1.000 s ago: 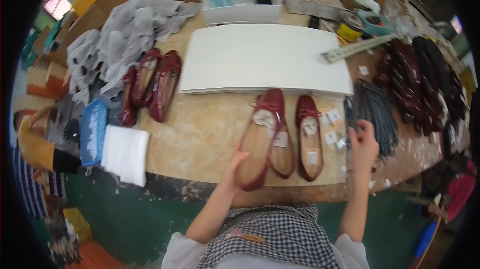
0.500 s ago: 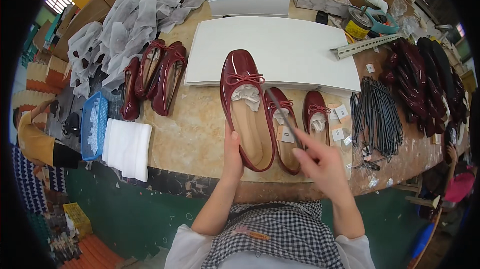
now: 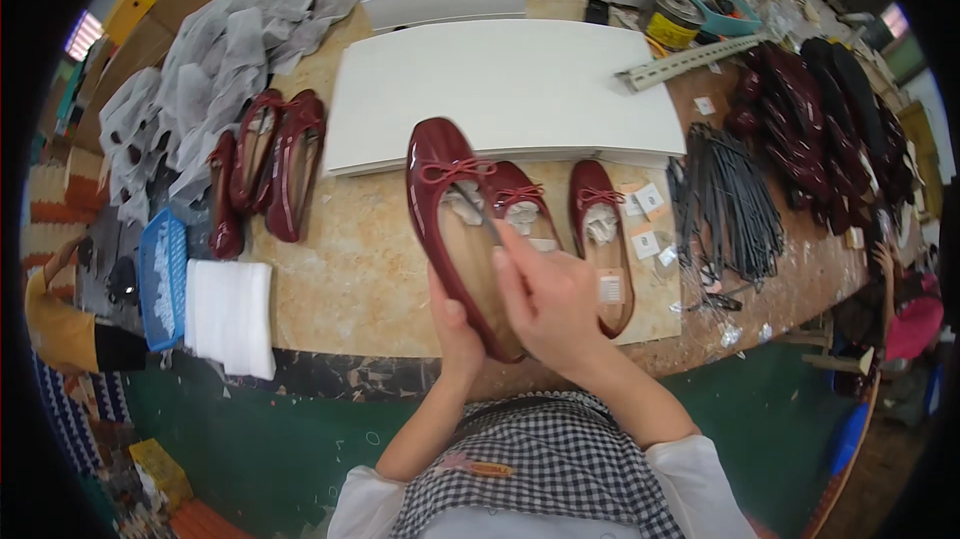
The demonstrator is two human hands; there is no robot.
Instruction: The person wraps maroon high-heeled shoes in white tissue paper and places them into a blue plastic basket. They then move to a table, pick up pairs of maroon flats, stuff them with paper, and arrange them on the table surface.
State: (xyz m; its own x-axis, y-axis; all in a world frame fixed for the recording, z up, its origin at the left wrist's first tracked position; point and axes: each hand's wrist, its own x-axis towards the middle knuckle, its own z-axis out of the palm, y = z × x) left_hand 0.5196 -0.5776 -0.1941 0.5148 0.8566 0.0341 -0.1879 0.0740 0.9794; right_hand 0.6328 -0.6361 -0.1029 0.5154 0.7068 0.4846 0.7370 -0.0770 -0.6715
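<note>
A burgundy patent ballet flat [image 3: 428, 201] with a bow is tilted up in front of me, toe pointing away. My left hand [image 3: 455, 331] grips it by the side near the heel. My right hand [image 3: 552, 301] is closed around a thin dark shoe stick [image 3: 489, 229], mostly covered by the fingers. The stick's visible end is at the shoe's opening, by the crumpled paper [image 3: 462, 207] in the toe. Behind my right hand lies a second flat [image 3: 510, 182], partly covered. To its right is a third flat [image 3: 590, 182] with a tag inside.
Several dark sticks [image 3: 735, 214] lie in a pile at right, beside small tags [image 3: 648, 201]. White sheets [image 3: 480, 89] are stacked behind. Finished-looking flats [image 3: 297, 174], a blue basket [image 3: 152, 289] and white cloth [image 3: 228, 314] sit at left. Glossy burgundy pieces [image 3: 800, 109] are heaped far right.
My right hand has moved left over the held flat, bringing the stick to its opening. The held flat now tilts more to the left. The whole view has shifted slightly.
</note>
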